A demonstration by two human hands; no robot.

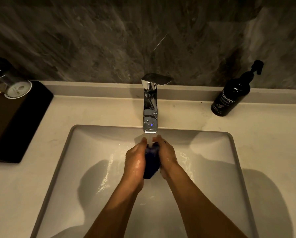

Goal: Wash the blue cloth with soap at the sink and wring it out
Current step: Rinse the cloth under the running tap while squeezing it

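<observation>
Here, both hands' grip closes around the blue cloth [151,162] under running tap [150,107]; bottle [231,97] reads "Dunster hand wash".

Dark blue cloth [151,162] bunched lengthwise, wet, under running water, above white sink [212,169] basin

A bathroom, likely a hotel's — a sink [64,162] sitting in a pale surface [264,143], a chrome tap [150,107] running, hand wash [229,98] and capped glasses [16,88] standing against a marbled wall [109,40].
</observation>
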